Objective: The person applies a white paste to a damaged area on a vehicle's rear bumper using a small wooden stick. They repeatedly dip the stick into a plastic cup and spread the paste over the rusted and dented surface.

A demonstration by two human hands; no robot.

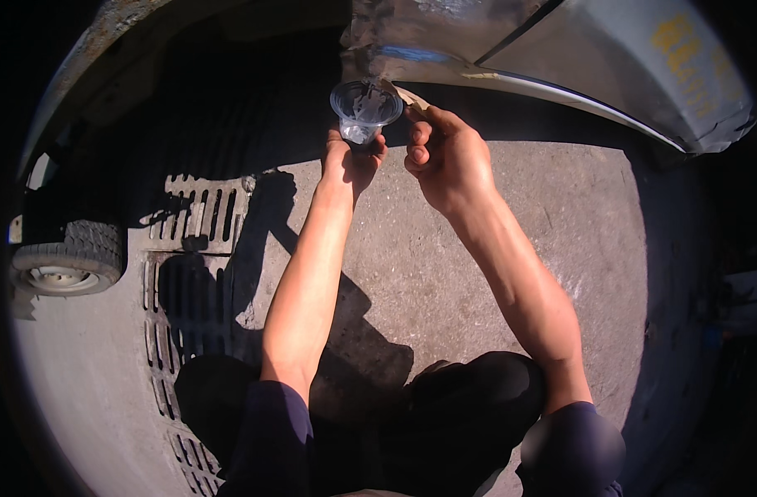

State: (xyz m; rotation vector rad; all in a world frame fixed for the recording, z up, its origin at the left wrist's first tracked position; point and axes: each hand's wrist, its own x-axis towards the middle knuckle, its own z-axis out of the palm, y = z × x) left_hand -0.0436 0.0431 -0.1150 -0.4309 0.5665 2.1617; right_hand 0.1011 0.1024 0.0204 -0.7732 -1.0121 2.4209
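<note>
Clear plastic cup (368,103) up at twelve o'clock, gripped from below by the left hand (351,157), pale stuff inside it! Right hand (455,161), just to its right, pinches a thin tan strip (412,100), the tip by the cup's rim. Underneath, sunlit concrete floor (486,273) fills the middle, cut by hard shadows, with slotted drain grates (200,207) running from ten o'clock round to seven. Over at nine, a wheel (64,269) with a pale hub! Scuffed grey vehicle panel (627,74) looms from twelve to two, close beyond the cup, deep shade beneath it. Dark knees (478,406) crowd six o'clock; three o'clock's too dim to read.
</note>
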